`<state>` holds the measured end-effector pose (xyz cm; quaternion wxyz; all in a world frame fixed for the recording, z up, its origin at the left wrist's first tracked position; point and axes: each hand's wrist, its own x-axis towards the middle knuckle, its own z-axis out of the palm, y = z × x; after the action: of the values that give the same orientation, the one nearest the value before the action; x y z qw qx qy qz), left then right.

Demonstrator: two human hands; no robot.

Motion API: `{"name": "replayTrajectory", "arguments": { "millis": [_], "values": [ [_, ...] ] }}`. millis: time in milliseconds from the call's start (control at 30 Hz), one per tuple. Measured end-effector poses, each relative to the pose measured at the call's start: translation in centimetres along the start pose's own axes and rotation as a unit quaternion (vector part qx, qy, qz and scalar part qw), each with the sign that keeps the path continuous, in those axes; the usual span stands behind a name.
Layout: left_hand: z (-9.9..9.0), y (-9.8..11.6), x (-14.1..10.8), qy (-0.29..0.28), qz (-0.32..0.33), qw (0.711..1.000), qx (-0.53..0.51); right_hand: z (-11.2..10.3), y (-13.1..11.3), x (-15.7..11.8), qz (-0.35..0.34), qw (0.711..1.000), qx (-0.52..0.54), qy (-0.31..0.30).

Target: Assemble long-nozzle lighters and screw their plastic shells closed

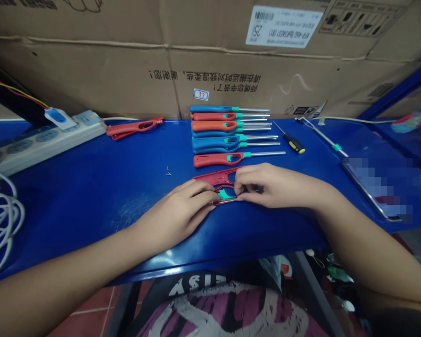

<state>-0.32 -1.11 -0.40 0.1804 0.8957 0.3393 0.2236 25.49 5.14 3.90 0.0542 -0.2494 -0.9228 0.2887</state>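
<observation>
My left hand (pixel 191 206) has its fingers closed on the left part of a red lighter shell half (pixel 227 201), which lies on the blue table. A green trigger (pixel 225 193) sits inside that half. My right hand (pixel 257 185) pinches at the right end of the same half, by the green trigger; any small part between its fingertips is hidden. Just behind lies the other red shell half (pixel 215 178), inner side up, partly covered by my right hand. Beyond it, a whole red lighter (pixel 217 160) with a metal tube points right.
Several blue, red and orange lighters (pixel 215 126) are stacked behind. A screwdriver (pixel 294 143) and a phone (pixel 375 187) lie to the right. Small screws (pixel 168 173), red shell pieces (pixel 135 128), a power strip (pixel 48 138) and a coiled white cable (pixel 1 224) are left. A cardboard wall (pixel 108 79) stands behind.
</observation>
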Motion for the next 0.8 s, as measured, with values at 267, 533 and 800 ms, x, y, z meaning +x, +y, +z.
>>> {"name": "replayTrajectory", "arguments": {
  "millis": [267, 533, 800],
  "values": [
    [-0.21, 0.30, -0.10, -0.009, -0.012, 1.000, 0.012, 0.28, 0.33, 0.16, -0.017, 1.000, -0.003, 0.013],
    [-0.10, 0.39, 0.05, 0.002, -0.007, 1.000, 0.013, 0.54, 0.15, 0.37, -0.020, 0.999, -0.032, 0.018],
    [-0.04, 0.21, -0.11, -0.002, 0.002, 0.999, 0.036, 0.23, 0.03, 0.15, -0.029, 0.999, -0.027, 0.006]
  ]
}}
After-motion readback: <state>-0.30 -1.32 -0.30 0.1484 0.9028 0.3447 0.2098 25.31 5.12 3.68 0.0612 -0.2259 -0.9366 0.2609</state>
